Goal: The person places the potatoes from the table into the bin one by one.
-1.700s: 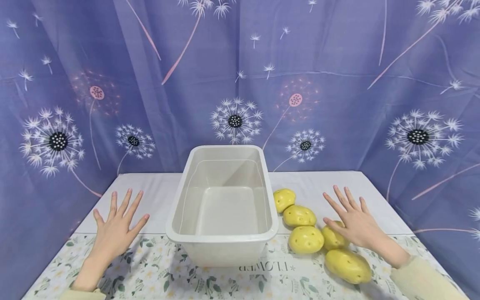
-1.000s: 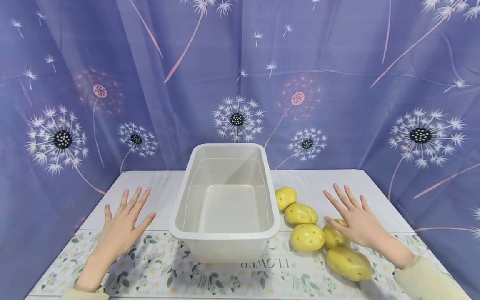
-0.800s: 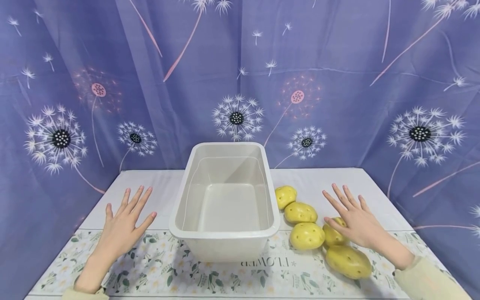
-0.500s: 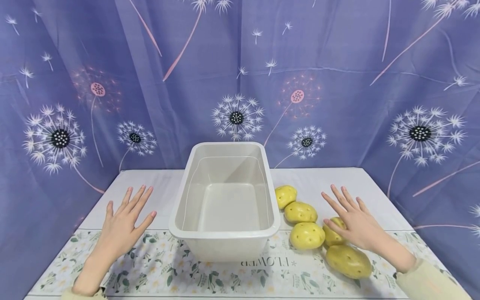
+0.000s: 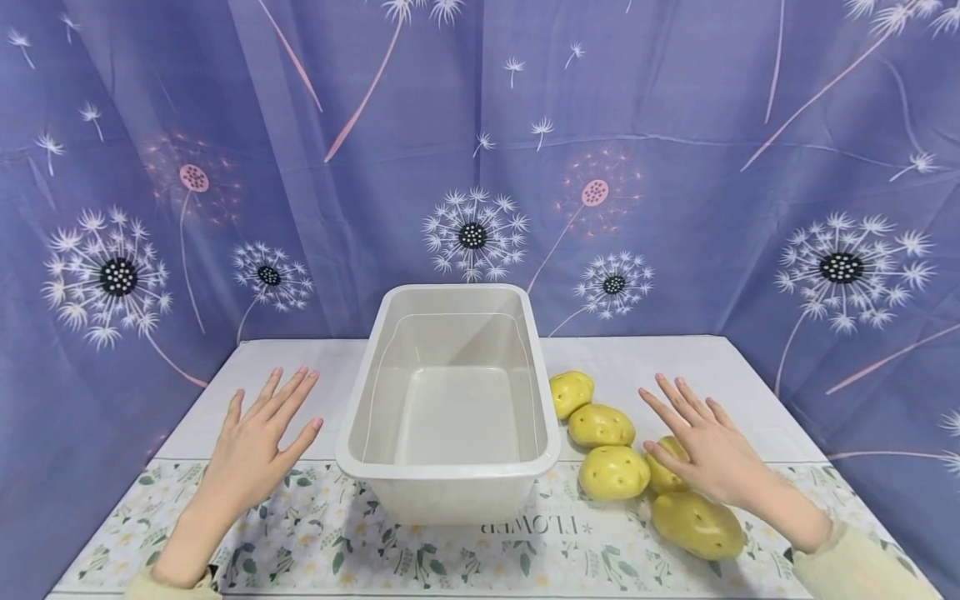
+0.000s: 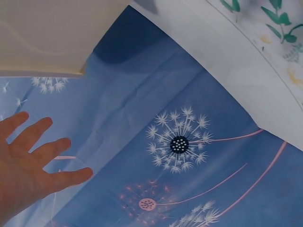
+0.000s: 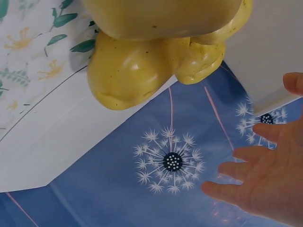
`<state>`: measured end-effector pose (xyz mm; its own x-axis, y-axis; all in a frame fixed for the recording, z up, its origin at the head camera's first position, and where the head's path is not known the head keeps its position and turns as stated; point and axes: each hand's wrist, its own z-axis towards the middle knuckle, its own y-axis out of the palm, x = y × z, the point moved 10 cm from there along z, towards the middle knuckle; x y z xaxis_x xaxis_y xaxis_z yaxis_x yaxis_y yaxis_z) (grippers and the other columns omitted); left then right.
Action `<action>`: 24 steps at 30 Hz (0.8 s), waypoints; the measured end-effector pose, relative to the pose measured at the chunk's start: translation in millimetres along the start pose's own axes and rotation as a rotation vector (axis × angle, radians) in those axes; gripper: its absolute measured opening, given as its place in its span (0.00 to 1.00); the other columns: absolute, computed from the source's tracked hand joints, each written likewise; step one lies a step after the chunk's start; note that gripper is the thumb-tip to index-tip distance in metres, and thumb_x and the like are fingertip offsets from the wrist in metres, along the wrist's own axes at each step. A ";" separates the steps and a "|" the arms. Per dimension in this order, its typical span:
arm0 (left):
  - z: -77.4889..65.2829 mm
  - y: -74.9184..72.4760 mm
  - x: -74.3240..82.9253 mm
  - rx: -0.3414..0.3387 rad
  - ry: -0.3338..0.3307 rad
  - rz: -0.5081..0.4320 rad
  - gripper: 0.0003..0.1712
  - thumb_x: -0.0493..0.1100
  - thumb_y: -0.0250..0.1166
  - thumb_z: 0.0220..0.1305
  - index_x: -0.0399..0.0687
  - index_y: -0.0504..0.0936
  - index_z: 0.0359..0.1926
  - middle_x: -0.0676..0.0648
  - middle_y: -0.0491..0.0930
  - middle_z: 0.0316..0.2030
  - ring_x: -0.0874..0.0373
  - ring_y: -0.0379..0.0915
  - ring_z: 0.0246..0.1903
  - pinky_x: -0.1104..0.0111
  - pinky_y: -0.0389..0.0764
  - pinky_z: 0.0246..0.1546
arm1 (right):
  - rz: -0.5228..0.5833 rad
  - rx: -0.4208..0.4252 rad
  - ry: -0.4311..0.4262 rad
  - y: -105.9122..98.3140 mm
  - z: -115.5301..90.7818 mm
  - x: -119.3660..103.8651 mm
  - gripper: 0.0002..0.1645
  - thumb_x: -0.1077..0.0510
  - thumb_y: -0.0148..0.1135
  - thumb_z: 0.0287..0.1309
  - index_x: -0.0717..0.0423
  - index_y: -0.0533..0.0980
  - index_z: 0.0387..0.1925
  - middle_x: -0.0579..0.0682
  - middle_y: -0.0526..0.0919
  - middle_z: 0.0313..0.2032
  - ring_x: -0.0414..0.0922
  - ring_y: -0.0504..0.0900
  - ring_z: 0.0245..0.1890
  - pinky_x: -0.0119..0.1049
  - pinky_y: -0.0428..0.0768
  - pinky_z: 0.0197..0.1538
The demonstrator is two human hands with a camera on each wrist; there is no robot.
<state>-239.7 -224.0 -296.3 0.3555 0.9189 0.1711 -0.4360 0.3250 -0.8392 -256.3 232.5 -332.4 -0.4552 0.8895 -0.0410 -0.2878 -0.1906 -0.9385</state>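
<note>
My left hand hovers left of a pale grey plastic tub, fingers spread and holding nothing. On the other side, my right hand is held with its fingers apart, above and right of several yellow potatoes. It partly covers one potato in the head view. The nearest potato lies just below that hand's wrist. No potato is in the tub, whose inside floor shows bare. The right wrist view shows the potatoes bunched together, apart from the right hand.
A white table carries a floral cloth along its front, printed with upside-down lettering. Purple-blue curtains with dandelion prints close off the back and both sides. The tub's far rim stands close to the back curtain.
My left hand has shifted right, nearer the tub, and turned slightly. The right hand has moved a little left and its fingers have drawn somewhat closer. Tub and potatoes stay put.
</note>
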 end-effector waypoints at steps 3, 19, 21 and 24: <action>0.7 -4.8 5.8 0.042 0.031 -0.004 0.32 0.53 0.55 0.60 0.59 0.58 0.65 0.45 0.65 0.62 0.46 0.54 0.64 0.41 0.44 0.62 | 0.003 0.001 -0.003 -1.0 0.7 -2.2 0.39 0.44 0.52 0.57 0.45 0.51 0.67 0.54 0.48 0.69 0.53 0.42 0.69 0.64 0.52 0.60; -9.8 -29.5 50.5 0.279 0.263 -0.062 0.27 0.58 0.43 0.66 0.49 0.72 0.57 0.46 0.74 0.54 0.52 0.62 0.61 0.60 0.48 0.68 | -0.003 0.038 -0.032 -3.2 4.8 -15.4 0.37 0.44 0.55 0.54 0.49 0.59 0.64 0.59 0.62 0.63 0.60 0.63 0.60 0.57 0.60 0.57; -10.7 -30.6 55.7 0.275 0.277 -0.065 0.29 0.59 0.41 0.66 0.48 0.72 0.56 0.47 0.74 0.55 0.52 0.61 0.61 0.62 0.47 0.69 | -0.004 0.044 -0.039 -3.5 4.9 -17.2 0.37 0.44 0.56 0.53 0.49 0.60 0.63 0.60 0.62 0.63 0.60 0.64 0.59 0.56 0.61 0.57; -12.6 -33.2 64.4 0.290 0.310 -0.074 0.30 0.59 0.40 0.66 0.46 0.73 0.55 0.46 0.74 0.55 0.52 0.61 0.61 0.65 0.46 0.69 | 0.001 0.049 -0.045 -3.4 4.8 -20.0 0.37 0.45 0.57 0.52 0.50 0.61 0.63 0.60 0.63 0.62 0.60 0.64 0.59 0.56 0.62 0.57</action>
<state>-192.0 -178.5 -263.9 0.6066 0.7946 0.0254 -0.5986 0.4776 -0.6431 -250.2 213.4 -326.7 -0.4931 0.8696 -0.0257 -0.3273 -0.2129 -0.9206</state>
